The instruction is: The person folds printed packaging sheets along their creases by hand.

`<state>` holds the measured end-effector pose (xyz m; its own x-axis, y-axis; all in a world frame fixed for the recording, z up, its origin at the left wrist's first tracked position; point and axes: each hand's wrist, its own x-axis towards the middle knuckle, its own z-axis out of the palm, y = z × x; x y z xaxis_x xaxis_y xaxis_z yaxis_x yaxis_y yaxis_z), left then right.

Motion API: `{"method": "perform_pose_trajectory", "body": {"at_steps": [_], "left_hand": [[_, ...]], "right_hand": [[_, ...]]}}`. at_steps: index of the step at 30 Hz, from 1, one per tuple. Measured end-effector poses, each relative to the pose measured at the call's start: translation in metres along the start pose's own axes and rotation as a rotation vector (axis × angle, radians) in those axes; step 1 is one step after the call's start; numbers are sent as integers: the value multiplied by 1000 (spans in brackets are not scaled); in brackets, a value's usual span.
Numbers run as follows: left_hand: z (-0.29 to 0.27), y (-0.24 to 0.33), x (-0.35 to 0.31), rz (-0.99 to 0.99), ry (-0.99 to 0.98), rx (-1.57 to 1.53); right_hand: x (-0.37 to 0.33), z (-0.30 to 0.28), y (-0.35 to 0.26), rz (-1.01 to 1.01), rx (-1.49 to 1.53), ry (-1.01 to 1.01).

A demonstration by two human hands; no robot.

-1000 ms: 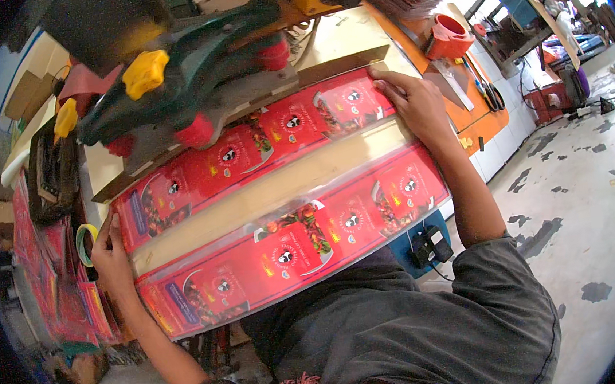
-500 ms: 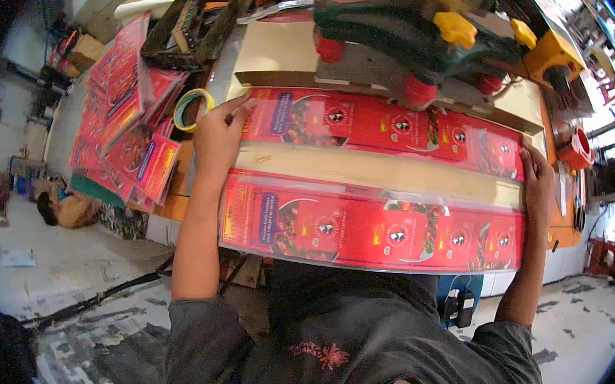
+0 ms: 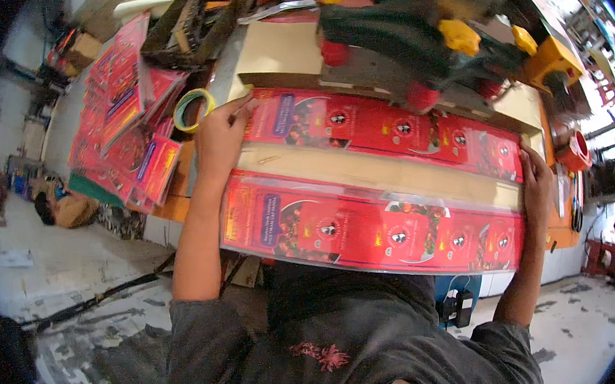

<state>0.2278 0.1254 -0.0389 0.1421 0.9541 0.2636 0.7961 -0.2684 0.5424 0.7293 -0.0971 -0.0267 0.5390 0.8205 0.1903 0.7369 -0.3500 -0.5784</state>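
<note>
— Across the near edge of the surface (image 3: 273, 49), what lies between the two hands?

— One long cardboard panel (image 3: 371, 170), tan down its middle, with two glossy red printed strips along it. The nearer red strip (image 3: 369, 224) hangs over the near edge toward the person's dark shirt; the farther red strip (image 3: 382, 128) runs beside a raised cardboard flap.

— And the left hand?

— The left hand (image 3: 220, 130) lies flat on the panel's left end, fingers spread and pointing away from the body, their tips on the farther strip. It presses down and is not clenched around anything.

— The right hand?

— The right hand (image 3: 538, 180) is at the panel's right end, fingers curled over that edge, grasping it between the two strips.

— What sits close by?

— Just beside the left hand, toward the far left, a roll of yellow-green tape (image 3: 193, 107) lies on the surface. Left of it a loose heap of red printed packets (image 3: 126, 127) spreads over the left edge. Behind the panel, a machine with green body and yellow and red knobs (image 3: 419, 43) stands on the far side, touching or nearly touching the cardboard flap; I cannot tell which. A dark open crate (image 3: 190, 23) sits at the far left corner.

— Anything beyond the surface?

— Grey concrete floor (image 3: 73, 271) to the left, stained, and an orange bucket (image 3: 574, 150) near the right edge.
</note>
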Motion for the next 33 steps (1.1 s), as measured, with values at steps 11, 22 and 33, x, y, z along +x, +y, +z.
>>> {"method": "perform_pose_trajectory", "body": {"at_steps": [11,22,33], "left_hand": [[-3,-25,6,35,-101,-122],[3,-31,10,47,-92,-82],[-21,16,-13,10,-84,-4]], "right_hand": [[5,13,20,-47,-163,140],[3,9,17,-46,-193,154],[-2,-17,38,-67,191,-103]]}}
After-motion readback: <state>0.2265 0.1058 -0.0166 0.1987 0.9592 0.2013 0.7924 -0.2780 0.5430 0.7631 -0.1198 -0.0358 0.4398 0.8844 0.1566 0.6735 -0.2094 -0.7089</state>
